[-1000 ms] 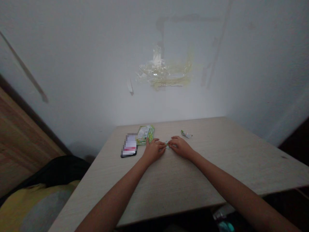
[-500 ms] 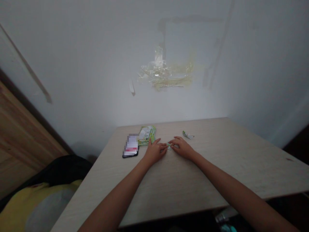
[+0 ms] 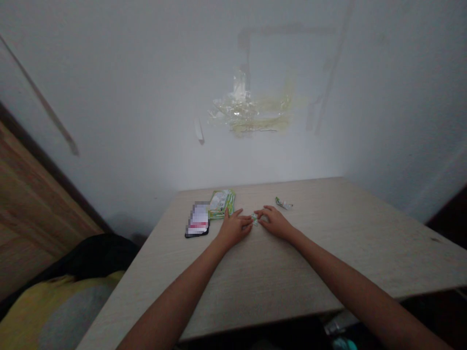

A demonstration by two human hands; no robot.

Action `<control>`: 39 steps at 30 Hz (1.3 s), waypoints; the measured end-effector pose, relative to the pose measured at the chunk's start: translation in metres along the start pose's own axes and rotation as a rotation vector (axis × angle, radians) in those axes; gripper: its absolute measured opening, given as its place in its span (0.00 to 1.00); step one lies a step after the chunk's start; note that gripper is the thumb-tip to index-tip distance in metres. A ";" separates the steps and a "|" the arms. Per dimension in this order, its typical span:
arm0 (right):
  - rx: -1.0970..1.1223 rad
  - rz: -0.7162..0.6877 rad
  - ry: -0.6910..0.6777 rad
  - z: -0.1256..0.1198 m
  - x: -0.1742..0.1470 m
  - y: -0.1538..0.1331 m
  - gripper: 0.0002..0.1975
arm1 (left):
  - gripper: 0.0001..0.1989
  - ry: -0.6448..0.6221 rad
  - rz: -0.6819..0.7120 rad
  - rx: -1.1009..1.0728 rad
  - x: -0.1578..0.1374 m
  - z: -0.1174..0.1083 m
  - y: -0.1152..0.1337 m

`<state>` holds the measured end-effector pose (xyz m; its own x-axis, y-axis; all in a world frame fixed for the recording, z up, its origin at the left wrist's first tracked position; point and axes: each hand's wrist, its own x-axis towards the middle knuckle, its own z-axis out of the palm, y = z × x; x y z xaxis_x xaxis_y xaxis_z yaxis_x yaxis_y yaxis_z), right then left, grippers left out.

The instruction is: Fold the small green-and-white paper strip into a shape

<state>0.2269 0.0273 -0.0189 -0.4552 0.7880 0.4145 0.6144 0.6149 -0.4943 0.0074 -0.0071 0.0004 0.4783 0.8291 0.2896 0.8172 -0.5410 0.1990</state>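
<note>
A small green-and-white wrapper (image 3: 254,220) lies on the table between my two hands. My left hand (image 3: 235,229) rests on the tabletop, its fingertips closed on the wrapper's left edge, the thumb side lifted away. From the other side, my right hand (image 3: 275,222) pinches the wrapper's right edge between thumb and fingers. What exactly sits under the fingertips is too small to make out. Just behind my left hand is a flat green-and-white packet (image 3: 222,203). A crumpled green-and-white wrapper (image 3: 283,203) lies beyond my right hand.
A phone (image 3: 198,221) with a blurred-out screen lies left of my left hand, beside the packet. The pale wooden table (image 3: 328,218) meets a wall (image 3: 146,97) with torn clear tape (image 3: 241,109). Yellow and grey cloth (image 3: 69,306) is at lower left.
The small wrapper between my fingers looks broader and more spread out than before. Both hands stay almost where they were, with only slight finger movement.
</note>
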 end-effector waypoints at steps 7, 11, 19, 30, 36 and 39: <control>0.039 -0.023 0.003 0.002 0.000 0.007 0.11 | 0.15 0.026 0.005 0.009 0.000 -0.001 0.002; 0.060 -0.061 0.075 0.003 -0.001 0.012 0.14 | 0.15 0.041 0.026 0.028 0.001 -0.003 0.003; 0.028 -0.177 0.083 0.002 0.002 0.008 0.09 | 0.14 0.057 0.026 0.053 0.001 0.000 0.002; -0.096 -0.211 0.047 -0.006 0.000 -0.002 0.09 | 0.13 0.063 -0.007 0.022 0.004 0.003 0.001; -0.129 -0.300 0.010 -0.011 0.000 -0.005 0.11 | 0.12 0.068 -0.032 -0.007 0.008 0.002 0.003; -0.085 -0.344 -0.009 -0.012 0.000 -0.008 0.11 | 0.11 0.076 -0.038 0.000 0.009 -0.001 0.006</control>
<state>0.2298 0.0219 -0.0052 -0.6500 0.5359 0.5388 0.4754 0.8399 -0.2620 0.0162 -0.0025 0.0048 0.4214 0.8358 0.3520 0.8342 -0.5095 0.2110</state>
